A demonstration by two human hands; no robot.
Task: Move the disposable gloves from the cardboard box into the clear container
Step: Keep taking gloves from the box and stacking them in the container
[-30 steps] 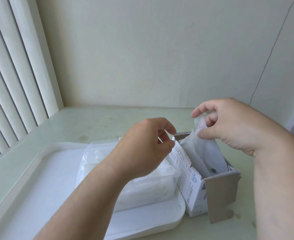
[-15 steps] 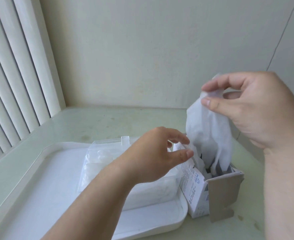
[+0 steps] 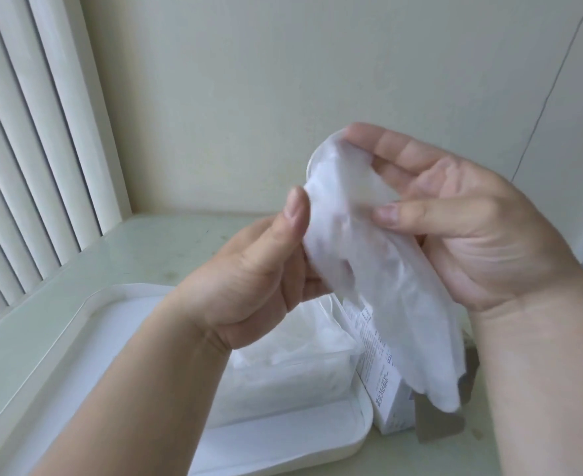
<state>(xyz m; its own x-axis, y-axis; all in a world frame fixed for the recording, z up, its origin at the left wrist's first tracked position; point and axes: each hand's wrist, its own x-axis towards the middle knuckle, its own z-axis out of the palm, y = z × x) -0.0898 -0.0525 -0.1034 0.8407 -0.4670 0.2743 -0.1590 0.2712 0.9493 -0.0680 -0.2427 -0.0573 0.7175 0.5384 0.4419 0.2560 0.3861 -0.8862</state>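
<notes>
A thin translucent white disposable glove (image 3: 379,269) hangs in the air above the table, held by both hands. My left hand (image 3: 259,269) pinches its left edge with the thumb on top. My right hand (image 3: 472,228) grips its upper part between thumb and fingers. The glove's lower end dangles over the white cardboard box (image 3: 383,383), which stands at the right with printed text on its side and a grey flap open. The clear container (image 3: 283,376) sits left of the box, with white gloves visible inside; my left forearm hides part of it.
The clear container stands on a white tray (image 3: 77,338) that fills the left of the pale green table (image 3: 146,249). Vertical blinds (image 3: 25,149) hang at the left and a plain wall (image 3: 283,97) rises close behind.
My right hand has pulled the glove fully out of the box and lifted it. My left hand left the box edge, rose and took hold of the glove's left side.
</notes>
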